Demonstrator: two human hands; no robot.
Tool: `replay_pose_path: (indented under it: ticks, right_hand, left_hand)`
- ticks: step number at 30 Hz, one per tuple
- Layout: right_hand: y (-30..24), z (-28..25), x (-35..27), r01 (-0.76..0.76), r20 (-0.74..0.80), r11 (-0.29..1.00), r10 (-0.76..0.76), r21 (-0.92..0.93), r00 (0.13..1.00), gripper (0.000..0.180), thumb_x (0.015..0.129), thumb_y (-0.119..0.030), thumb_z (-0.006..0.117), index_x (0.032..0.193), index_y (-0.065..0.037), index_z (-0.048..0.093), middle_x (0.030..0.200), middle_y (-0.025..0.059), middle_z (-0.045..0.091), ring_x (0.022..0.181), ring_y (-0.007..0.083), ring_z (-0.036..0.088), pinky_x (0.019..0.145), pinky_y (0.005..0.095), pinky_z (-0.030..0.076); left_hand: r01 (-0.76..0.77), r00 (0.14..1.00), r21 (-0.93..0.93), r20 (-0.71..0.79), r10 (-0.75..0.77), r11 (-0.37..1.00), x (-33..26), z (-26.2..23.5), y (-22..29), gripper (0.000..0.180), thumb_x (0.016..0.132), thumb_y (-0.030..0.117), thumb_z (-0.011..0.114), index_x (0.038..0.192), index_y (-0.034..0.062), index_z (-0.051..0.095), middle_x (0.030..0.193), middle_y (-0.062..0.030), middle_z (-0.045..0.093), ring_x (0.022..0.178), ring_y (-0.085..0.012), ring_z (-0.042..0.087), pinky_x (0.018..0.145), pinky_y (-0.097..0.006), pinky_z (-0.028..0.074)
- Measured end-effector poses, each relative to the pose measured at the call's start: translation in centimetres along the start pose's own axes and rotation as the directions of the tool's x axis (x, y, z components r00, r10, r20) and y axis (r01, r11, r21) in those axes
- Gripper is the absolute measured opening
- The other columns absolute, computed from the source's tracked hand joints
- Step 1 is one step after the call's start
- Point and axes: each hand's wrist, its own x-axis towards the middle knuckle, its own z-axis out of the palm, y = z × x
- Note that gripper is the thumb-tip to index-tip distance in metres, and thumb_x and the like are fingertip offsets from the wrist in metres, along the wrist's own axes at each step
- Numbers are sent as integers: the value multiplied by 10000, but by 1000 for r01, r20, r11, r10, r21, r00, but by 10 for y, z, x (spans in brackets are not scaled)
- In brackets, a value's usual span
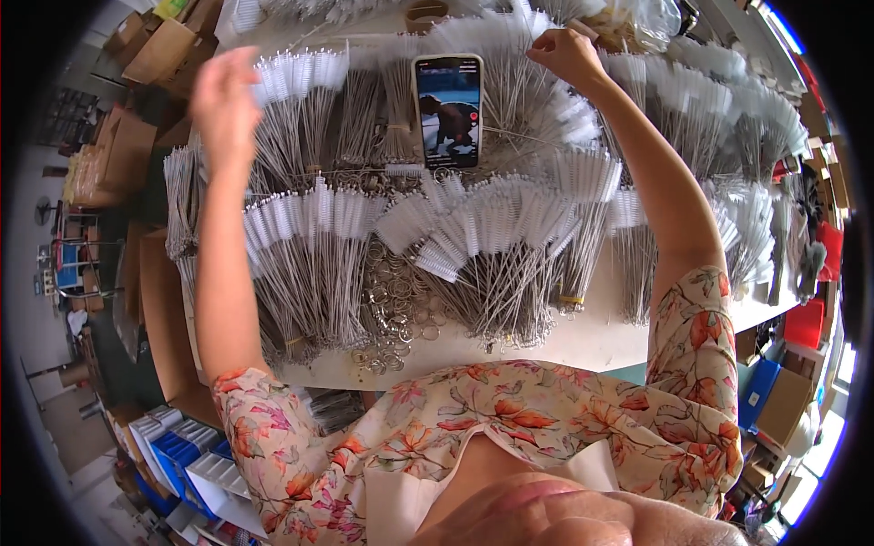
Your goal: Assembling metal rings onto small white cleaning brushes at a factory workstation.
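Small wire-handled brushes with white bristle heads stand and lie in dense bundles across the table. My left hand is raised over the far left, beside a brush bundle; motion smears its fingers. At the far side, right of the phone, my right hand has its fingers pinched together at the white bristles. What the fingertips hold, if anything, I cannot make out. Nearer to me lie a left brush bundle and a fanned brush pile, with loose metal rings between them.
A phone with a lit screen stands upright among the brushes. More brush bundles fill the table's right side. Bare pale tabletop shows along the near edge. An open cardboard box stands left of the table.
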Motion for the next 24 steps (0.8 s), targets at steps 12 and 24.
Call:
replay_pose_path:
  ticks: [12,24]
  right_hand:
    - [1,-102,-40,188,-373,679,137,709,918,174,812,-136,474,785,4,575,598,42,531,522,113,502,478,262,414]
    - [75,-35,-62,-313,3,949,313,-49,950,188,659,-311,618,806,-221,696,860,71,663,831,263,628,745,371,504]
  left_hand:
    - [-323,937,810,347,43,490,-5,57,-121,188,761,211,555,723,34,605,720,-198,612,719,-378,597,635,-444,477]
    - [144,979,-52,156,-134,988,-48,12,41,241,883,141,546,1073,-7,548,744,-2,513,448,23,276,377,-152,190]
